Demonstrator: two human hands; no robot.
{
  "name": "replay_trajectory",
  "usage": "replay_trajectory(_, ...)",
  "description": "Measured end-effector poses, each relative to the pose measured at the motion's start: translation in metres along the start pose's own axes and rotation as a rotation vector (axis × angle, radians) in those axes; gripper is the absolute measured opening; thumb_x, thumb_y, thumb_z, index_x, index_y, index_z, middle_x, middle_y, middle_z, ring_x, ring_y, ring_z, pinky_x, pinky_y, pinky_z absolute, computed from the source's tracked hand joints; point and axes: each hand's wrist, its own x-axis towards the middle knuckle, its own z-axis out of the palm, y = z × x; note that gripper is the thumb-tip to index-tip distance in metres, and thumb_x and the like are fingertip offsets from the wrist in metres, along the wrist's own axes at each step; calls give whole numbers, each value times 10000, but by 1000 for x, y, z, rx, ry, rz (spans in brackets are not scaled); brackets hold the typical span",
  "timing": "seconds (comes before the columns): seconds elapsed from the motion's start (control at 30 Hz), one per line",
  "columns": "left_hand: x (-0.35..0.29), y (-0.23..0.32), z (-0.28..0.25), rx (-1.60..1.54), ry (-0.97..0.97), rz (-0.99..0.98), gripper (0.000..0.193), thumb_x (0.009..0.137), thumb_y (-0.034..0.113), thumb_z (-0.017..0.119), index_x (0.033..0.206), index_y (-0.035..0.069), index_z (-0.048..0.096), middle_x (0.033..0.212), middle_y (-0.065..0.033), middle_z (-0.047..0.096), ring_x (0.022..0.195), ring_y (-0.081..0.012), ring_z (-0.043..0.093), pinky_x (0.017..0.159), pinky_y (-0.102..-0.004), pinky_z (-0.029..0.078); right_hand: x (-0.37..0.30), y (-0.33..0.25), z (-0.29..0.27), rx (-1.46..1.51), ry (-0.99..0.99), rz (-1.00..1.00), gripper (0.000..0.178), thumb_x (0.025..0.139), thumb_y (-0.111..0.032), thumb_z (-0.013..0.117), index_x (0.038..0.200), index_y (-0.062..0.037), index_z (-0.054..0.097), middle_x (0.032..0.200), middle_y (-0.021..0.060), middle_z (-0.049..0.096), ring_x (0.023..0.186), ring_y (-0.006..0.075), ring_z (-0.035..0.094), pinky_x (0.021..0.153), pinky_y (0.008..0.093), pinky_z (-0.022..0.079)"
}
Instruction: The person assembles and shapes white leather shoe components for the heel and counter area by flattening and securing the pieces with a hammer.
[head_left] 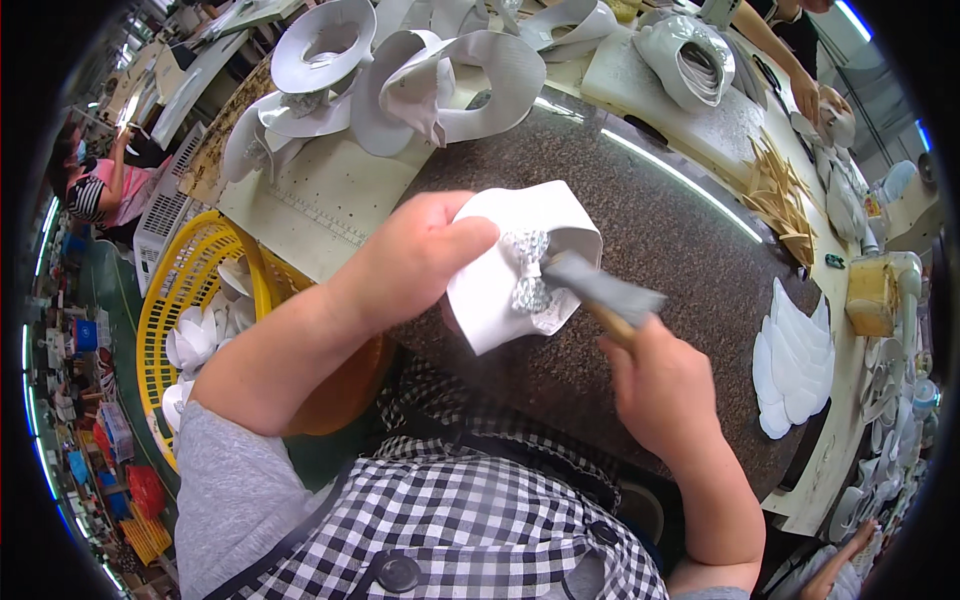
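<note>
1. Left grip (405, 255) is clenched on the white piece (490, 315), its thumb laid over the upper face and some of its fingers hidden beneath.
2. Right grip (665, 385), at the lower right of the white piece, is wrapped around the wooden handle of a hammer (612, 288), whose grey head is blurred.
3. The white piece itself is angular and sheet-like, bent around an opening on its right side, and it is held over the dark speckled surface (680, 265); whether it touches that surface cannot be told.
4. On the white piece sits a sparkly bow (528, 268), and the near end of the hammer head overlaps the piece just beside it. Contact there is too blurred to judge.
5. Beyond the white piece, toward the upper left, white curved pieces (385, 105) lie heaped together.
6. Well to the left of the white piece stands a yellow basket (150, 345) with white parts (192, 338) inside.
7. Well to the right of the white piece, pale leaf-shaped pieces (795, 365) overlap in a stack; farther off, toward the upper right, tan pointed strips (778, 200) are piled.
8. Nearer the person than the white piece is a black-and-white checked apron (450, 500), worn by the person.
</note>
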Motion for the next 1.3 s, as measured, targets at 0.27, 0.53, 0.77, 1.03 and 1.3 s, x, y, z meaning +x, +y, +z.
replay_trajectory(0.27,37,3,-24,-60,10,-112,322,937,191,529,1099,-64,640,989,-105,708,831,-144,683,773,-290,536,12,6,-3,-68,-81,112,261,952,-277,627,884,-54,509,741,154,663,625,356,664,543,462,523)
replay_trajectory(0.53,30,16,-42,43,71,-98,287,969,208,611,1115,-38,647,996,-68,708,850,-100,670,777,-250,534,-24,22,-24,79,248,74,197,811,-147,763,932,-62,633,759,109,626,652,313,633,574,419,496)
replay_trajectory(0.77,21,2,-47,-23,106,-25,308,997,240,625,1184,-4,627,1031,-36,697,877,-83,655,787,-240,525,-84,61,-9,-176,299,171,332,705,-153,851,945,-67,637,778,77,578,693,276,575,586,387,458)
replay_trajectory(1.03,25,-5,-44,52,77,51,221,990,209,630,1091,13,645,980,-15,690,852,-70,630,778,-231,505,-46,24,-13,-178,315,-138,457,772,-223,807,1187,-116,646,1184,87,608,1125,268,564,996,445,428)
replay_trajectory(1.3,23,-10,-46,-92,188,336,248,991,275,636,1067,39,648,859,3,654,756,-57,585,703,-217,477,33,-3,-2,-345,150,-672,257,838,-170,620,1077,-84,661,964,21,647,1056,181,594,1028,458,422)
